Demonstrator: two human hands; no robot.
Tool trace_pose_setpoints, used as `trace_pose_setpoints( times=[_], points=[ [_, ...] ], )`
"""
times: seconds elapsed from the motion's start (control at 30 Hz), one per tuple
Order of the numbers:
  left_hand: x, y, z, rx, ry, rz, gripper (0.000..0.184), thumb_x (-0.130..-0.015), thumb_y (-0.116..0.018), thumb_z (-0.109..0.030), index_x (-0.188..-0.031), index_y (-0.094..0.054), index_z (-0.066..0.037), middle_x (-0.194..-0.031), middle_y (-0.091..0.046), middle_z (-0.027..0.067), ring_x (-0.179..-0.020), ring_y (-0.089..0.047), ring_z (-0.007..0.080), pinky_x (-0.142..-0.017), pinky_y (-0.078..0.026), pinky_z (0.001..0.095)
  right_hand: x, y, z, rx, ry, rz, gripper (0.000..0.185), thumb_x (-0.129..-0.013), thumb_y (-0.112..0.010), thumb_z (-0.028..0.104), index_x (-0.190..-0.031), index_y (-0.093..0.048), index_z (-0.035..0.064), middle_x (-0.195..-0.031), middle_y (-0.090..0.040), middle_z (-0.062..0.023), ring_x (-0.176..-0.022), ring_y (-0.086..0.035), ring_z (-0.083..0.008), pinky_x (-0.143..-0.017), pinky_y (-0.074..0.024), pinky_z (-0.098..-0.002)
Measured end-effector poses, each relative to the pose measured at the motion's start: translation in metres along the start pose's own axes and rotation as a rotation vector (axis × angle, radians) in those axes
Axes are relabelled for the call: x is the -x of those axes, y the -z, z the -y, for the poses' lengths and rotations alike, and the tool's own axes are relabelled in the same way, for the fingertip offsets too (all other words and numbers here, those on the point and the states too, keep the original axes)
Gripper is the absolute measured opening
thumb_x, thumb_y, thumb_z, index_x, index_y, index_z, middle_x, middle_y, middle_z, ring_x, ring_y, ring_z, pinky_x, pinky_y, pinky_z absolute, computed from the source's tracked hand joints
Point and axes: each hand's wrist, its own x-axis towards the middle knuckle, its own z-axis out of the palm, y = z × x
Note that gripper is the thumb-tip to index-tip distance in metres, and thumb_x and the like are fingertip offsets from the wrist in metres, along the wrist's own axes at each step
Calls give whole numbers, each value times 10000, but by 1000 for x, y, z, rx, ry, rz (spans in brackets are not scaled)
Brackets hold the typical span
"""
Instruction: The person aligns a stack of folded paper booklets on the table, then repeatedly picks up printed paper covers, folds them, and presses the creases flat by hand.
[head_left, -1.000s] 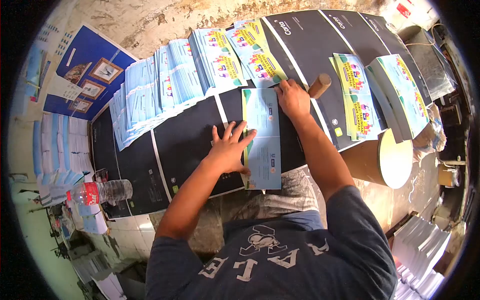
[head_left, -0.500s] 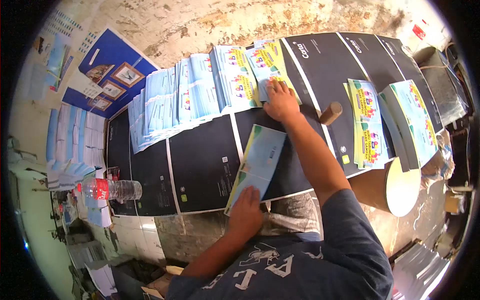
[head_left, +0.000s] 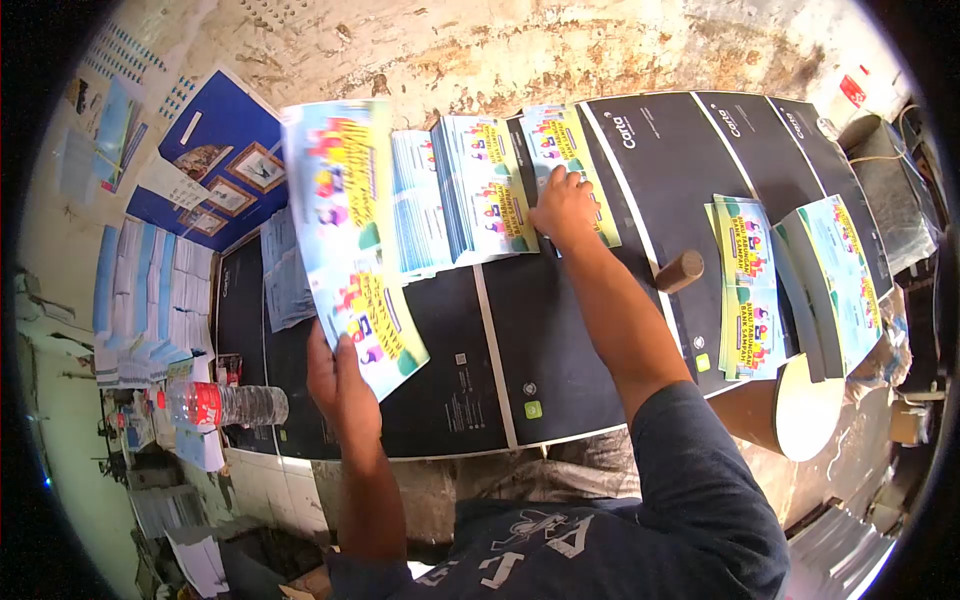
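In my left hand point(head_left: 347, 385) is a printed booklet cover point(head_left: 355, 240), held up at its lower end. It is light blue and yellow with colourful figures and lettering. My right hand point(head_left: 567, 212) rests on another cover point(head_left: 553, 135) at the back of the table, its fingers bent and apart on the paper. Left of that hand stands a thick pile of matching covers point(head_left: 485, 190). Folded blue-white sheets point(head_left: 412, 200) overlap beside the pile, partly hidden behind the raised cover.
Black boards with white strips cover the table point(head_left: 420, 370). A wooden stick point(head_left: 680, 271) stands right of my right arm. Further right lie two more cover stacks point(head_left: 745, 290) point(head_left: 835, 280). A water bottle point(head_left: 228, 404) lies at the left edge near stacked papers point(head_left: 160, 290).
My left hand has moved left and lifted a cover from the table's front, its printed side now showing. My right hand stays on the cover at the back.
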Motion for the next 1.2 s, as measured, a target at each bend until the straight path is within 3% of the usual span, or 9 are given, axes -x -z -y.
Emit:
trace_pose_setpoints(
  times=[0.2, 0.37, 0.5, 0.57, 0.63, 0.7, 0.87, 0.97, 1.2],
  points=[
    [-51, -44, -4, 298, -67, 27, 386, -1025, -482, -17, -1402, -467, 63, -1254, -632, 136, -1059, -630, 138, -930, -494, 299, 7, -2, 7, -47, 307, -135, 467, -919, -526, 166, -1297, -465, -102, -1267, -583, -332, -940, -708, -385, -764, -608, -409],
    [-103, -128, -13, 173, -364, 185, 412, -1006, -502, -43, -1406, -468, 52, -1235, -655, 154, -1090, -632, 174, -941, -486, 312, 27, -13, 30, -644, 372, 36, 537, -947, -584, 250, -1286, -454, -145, -1270, -548, -361, -1133, -601, -472, -1008, -493, -469],
    [-137, -207, 17, 224, -225, 283, 498, -948, -542, -41, -1431, -447, 33, -1213, -675, 194, -1073, -672, 253, -946, -492, 349, 89, 1, -24, -706, 267, -585, 333, -926, -631, 135, -1195, -578, -54, -1166, -626, -276, -992, -661, -423, -875, -532, -451],
    [-141, -238, 52, -284, -190, 249, 546, -928, -557, -37, -1463, -446, -49, -1334, -598, 222, -1226, -583, 355, -1012, -456, 424, 161, 53, -59, -927, 287, -172, 308, -884, -658, 88, -1168, -616, -24, -1183, -625, -239, -1056, -650, -373, -901, -522, -405],
    [-125, -249, 72, -680, -345, 220, 535, -921, -593, -115, -1447, -510, -159, -1489, -460, 209, -1383, -403, 413, -1074, -374, 531, 217, 80, -107, -806, 399, -295, 323, -866, -675, 116, -1167, -637, 6, -1189, -633, -210, -1143, -595, -420, -968, -496, -434],
    [-122, -242, 78, -1144, -279, 530, 487, -922, -617, -226, -1407, -573, -237, -1573, -350, 175, -1467, -249, 402, -1094, -291, 592, 238, 77, -188, -607, 289, -363, 491, -817, -765, 185, -1248, -613, 4, -1320, -585, -220, -1256, -545, -407, -1050, -452, -448],
    [-116, -226, 85, -1002, -644, 258, 483, -917, -653, -305, -1388, -594, -221, -1547, -397, 156, -1454, -291, 344, -1073, -246, 604, 295, 74, -319, 129, -44, 23, 1266, -535, -907, 548, -1555, -318, 83, -1655, -201, -152, -1537, -135, -349, -1226, -125, -574],
    [-69, -206, 48, -826, -688, 349, 514, -904, -677, -275, -1402, -580, -190, -1539, -405, 146, -1454, -295, 349, -1103, -237, 613, 326, 43, -335, 307, 197, -235, 582, -727, -851, 217, -1255, -635, 101, -1335, -617, -110, -1325, -507, -340, -1174, -279, -548],
    [73, -156, -58, -58, -820, 1013, 530, -836, -796, -257, -1284, -637, -23, -1430, -539, 164, -1334, -497, 324, -1104, -368, 442, 373, 199, -236, -938, 458, -545, 195, -712, -727, 65, -874, -699, -39, -794, -684, -153, -699, -648, -253, -644, -493, -341]
  ],
)
